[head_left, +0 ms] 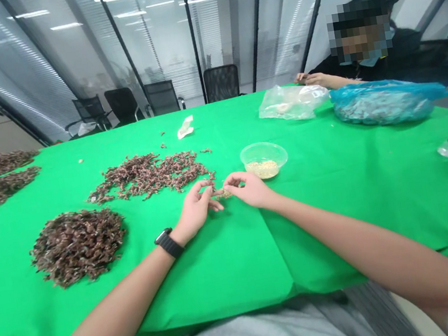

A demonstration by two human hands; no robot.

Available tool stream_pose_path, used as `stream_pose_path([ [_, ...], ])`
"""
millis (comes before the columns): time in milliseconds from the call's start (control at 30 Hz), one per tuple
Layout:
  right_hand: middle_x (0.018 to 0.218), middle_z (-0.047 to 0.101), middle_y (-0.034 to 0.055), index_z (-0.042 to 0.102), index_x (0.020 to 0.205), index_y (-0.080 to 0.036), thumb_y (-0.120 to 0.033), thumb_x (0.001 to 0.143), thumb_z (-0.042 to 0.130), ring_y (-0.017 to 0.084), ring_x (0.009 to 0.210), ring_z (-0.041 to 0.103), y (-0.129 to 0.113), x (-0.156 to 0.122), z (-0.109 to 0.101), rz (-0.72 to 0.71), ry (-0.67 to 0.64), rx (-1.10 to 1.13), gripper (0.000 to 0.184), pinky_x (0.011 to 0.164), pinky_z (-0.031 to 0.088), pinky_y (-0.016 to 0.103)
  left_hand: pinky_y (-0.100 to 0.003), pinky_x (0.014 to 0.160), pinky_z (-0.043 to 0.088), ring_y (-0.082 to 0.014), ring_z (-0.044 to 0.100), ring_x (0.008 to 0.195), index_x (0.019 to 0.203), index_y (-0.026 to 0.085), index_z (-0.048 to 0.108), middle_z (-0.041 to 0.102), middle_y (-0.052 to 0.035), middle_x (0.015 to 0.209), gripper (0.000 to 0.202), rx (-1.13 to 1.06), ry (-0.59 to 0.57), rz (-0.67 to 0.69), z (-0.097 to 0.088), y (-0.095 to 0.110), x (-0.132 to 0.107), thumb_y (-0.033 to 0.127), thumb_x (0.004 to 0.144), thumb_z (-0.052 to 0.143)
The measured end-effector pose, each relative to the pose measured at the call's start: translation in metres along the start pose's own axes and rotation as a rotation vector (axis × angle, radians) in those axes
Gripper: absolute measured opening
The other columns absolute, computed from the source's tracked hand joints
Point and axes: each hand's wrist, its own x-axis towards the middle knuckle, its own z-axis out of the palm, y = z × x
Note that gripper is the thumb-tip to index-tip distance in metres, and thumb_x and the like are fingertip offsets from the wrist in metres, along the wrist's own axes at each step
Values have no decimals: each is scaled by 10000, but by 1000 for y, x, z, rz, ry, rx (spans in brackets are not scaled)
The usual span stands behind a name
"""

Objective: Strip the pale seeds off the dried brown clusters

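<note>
Left hand (199, 205) and right hand (249, 189), near each other over the green-covered table (232, 279).
Their fingers are bent as in a pinch beside golden bits (224, 195); if they grip something, I cannot tell. Small brown pieces (79, 246) lie in a heap at left, then in a loose spread. Near the right hand stands a clear bowl (280, 157). Beyond are a blue bag (383, 104), chairs (221, 82) and a glass wall (163, 42).

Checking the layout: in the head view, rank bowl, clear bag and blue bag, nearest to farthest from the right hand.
1. Bowl: just beyond the right hand, slightly right.
2. Clear bag: farther back, to the right.
3. Blue bag: right of the clear bag.
</note>
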Motion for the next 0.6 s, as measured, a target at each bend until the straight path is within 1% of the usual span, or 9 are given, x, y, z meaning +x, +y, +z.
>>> stream_pose_path([
  [133, 767, 705, 24, 710, 818, -161, -303, 836, 633, 127, 649, 545, -9, -4, 4, -6, 6, 20, 162, 628, 425, 259, -218, 610, 564, -119, 716, 608, 1082, 159, 546, 748, -68, 910, 229, -182, 7, -112, 5, 8, -5, 311, 936, 637],
  [267, 764, 702, 23, 714, 830, -163, -313, 835, 637, 126, 636, 537, -9, -6, 5, -11, 16, 15, 169, 605, 417, 253, -205, 625, 558, -106, 708, 628, 1099, 137, 581, 753, -93, 924, 157, -276, 37, -191, 6, 13, -8, 232, 975, 576],
  [433, 730, 682, 15, 717, 834, -168, -321, 841, 640, 122, 614, 514, -8, -7, 4, -19, 31, -7, 172, 573, 389, 246, -200, 627, 546, -92, 678, 620, 1085, 134, 602, 747, -78, 907, 131, -331, 15, -208, 4, 12, -7, 194, 974, 568],
  [600, 689, 649, 5, 714, 823, -171, -347, 846, 659, 114, 590, 479, -14, -9, 4, -41, 32, -59, 187, 557, 362, 245, -189, 626, 533, -78, 646, 610, 1059, 131, 610, 731, -60, 877, 118, -366, -6, -195, 2, 9, -6, 187, 958, 588],
])
